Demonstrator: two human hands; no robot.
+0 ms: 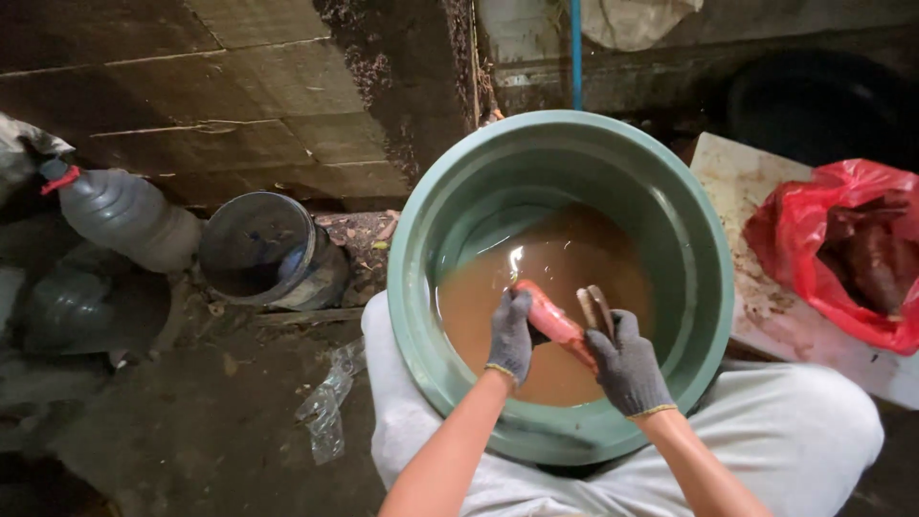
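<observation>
Evidently both gloved hands work over the green basin (421,287), so drips fall into its muddy water (565,268): the left hand (510,335) clasps a reddish root (553,324), while the right hand (627,362) grips a small blade-like tool (595,306) against it.

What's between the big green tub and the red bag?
In the head view, a bare stretch of a dirty white board lies between the green tub and the red bag, which rests on that board.

Outdoor wash area, likely a home backyard: dirt floor (220,412), stained concrete wall (239,86), green basin (421,230), metal bucket (263,249).
</observation>
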